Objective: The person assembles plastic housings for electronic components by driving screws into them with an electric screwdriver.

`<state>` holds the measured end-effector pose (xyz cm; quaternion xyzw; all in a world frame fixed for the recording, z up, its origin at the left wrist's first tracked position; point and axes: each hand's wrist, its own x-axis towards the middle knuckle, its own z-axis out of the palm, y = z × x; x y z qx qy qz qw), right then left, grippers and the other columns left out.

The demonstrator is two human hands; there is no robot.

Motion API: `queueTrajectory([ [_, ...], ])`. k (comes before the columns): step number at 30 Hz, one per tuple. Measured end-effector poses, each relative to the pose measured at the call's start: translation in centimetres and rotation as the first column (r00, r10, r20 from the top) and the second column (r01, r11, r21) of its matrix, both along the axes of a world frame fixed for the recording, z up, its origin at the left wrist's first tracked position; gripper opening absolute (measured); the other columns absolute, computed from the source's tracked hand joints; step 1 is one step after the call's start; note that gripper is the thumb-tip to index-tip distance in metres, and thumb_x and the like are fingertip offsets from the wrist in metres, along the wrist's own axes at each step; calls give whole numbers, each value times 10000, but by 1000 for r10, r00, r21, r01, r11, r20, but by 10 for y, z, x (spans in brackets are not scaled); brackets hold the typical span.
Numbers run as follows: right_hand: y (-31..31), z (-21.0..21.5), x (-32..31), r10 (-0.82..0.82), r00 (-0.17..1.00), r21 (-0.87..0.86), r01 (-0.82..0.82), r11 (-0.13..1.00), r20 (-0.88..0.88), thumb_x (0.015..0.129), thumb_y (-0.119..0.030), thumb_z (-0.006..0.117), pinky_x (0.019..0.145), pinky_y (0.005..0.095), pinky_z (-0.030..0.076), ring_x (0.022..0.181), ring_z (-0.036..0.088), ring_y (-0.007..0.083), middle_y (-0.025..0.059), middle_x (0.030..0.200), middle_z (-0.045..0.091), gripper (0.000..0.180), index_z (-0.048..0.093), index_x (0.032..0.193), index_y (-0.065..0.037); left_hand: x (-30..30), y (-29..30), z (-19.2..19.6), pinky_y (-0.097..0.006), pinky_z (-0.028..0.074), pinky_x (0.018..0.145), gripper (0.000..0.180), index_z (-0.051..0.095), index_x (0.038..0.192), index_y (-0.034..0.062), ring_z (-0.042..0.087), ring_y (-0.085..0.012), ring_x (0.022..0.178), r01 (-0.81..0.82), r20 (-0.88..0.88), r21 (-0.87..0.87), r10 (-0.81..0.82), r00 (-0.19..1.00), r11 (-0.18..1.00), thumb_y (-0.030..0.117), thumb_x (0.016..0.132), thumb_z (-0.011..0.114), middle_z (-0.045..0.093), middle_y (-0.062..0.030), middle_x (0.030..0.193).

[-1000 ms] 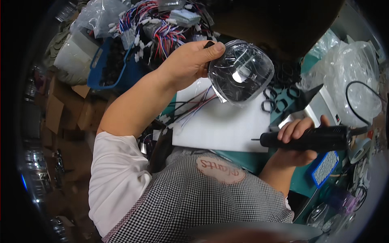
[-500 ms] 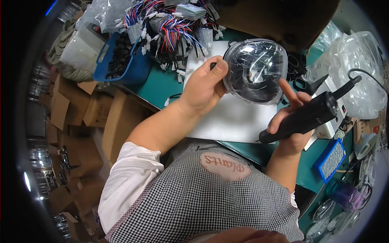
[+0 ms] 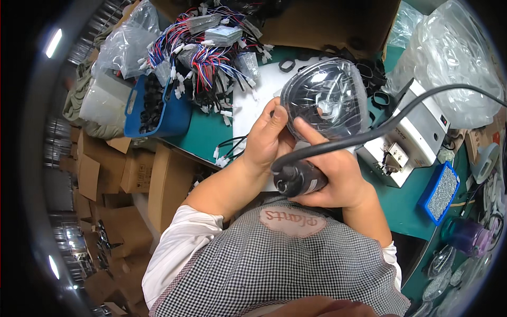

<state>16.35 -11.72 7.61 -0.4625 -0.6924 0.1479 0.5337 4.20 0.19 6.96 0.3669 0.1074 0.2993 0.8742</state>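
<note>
A rounded lamp (image 3: 330,87) with a clear lens and black inside is held up above the bench. My left hand (image 3: 268,138) grips its near left edge, thumb on top. My right hand (image 3: 340,174) is closed round a black electric screwdriver (image 3: 302,178), just below the lamp. One right finger stretches toward the lamp's near rim. The screwdriver's cable end faces left and toward me, and its tip is hidden. Its thick black cable (image 3: 391,124) arches over my right hand and off to the right. Beneath the lamp lies a white sheet (image 3: 248,100).
Bundled wire harnesses (image 3: 206,58) and a blue basket (image 3: 177,113) of black parts fill the far left. An open cardboard box (image 3: 322,24) stands behind. On the right are a white power unit (image 3: 414,137), plastic bags (image 3: 446,58), a blue tray (image 3: 441,208) and a purple bottle (image 3: 470,236).
My right hand has come left, close to my left hand. The screwdriver has swung round, its cable end now on the left. The lamp stays in my left hand, slightly lower and tilted.
</note>
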Motion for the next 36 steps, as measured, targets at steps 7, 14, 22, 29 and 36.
queueTrajectory([
  [7, -12, -9, 16, 336, 815, 58, -351, 934, -472, 561, -146, 873, 770, 294, 534, 937, 669, 242, 196, 1125, 640, 703, 560, 1162, 40, 0, 15, -12, -454, 426, 1032, 530, 359, 1360, -18, 510, -297, 1205, -22, 12, -59, 22, 1000, 998, 373, 1002, 374, 493, -186, 1315],
  [14, -19, -6, 39, 560, 533, 601, -114, 791, -635, 847, -437, 671, 495, 261, 493, 584, 580, 154, 173, 978, 576, 810, 295, 1393, 29, -25, 26, -11, -373, 475, 937, 385, 456, 1215, 17, 575, -208, 1096, -25, -29, 151, 30, 999, 988, 317, 975, 491, 586, -114, 1177],
  [22, -28, -4, 59, 614, 476, 622, -165, 765, -629, 819, -465, 696, 530, 281, 516, 603, 594, 172, 156, 960, 586, 899, 246, 1432, 14, -46, 28, 8, -372, 478, 863, 268, 551, 854, 27, 596, -298, 1023, 193, -209, 977, 253, 944, 87, 222, 803, 728, 598, -190, 1177],
  [29, -35, 1, 76, 602, 447, 611, -145, 779, -662, 737, -383, 787, 547, 237, 493, 609, 593, 135, 61, 895, 579, 807, 396, 1342, -19, -43, -16, -23, -416, 511, 815, 155, 542, 817, 56, 606, -331, 1038, 291, -216, 843, 211, 953, -452, 177, 749, 610, 597, -171, 1166],
  [36, -44, 3, 63, 488, 566, 608, 28, 794, -664, 791, -461, 725, 504, 277, 487, 580, 568, 170, 109, 893, 575, 858, 319, 1413, -31, -39, -4, 18, -387, 511, 819, 504, 658, 1030, 96, 611, -319, 1036, 534, -525, 775, 126, 842, -337, 385, 637, 785, 596, -137, 1203],
])
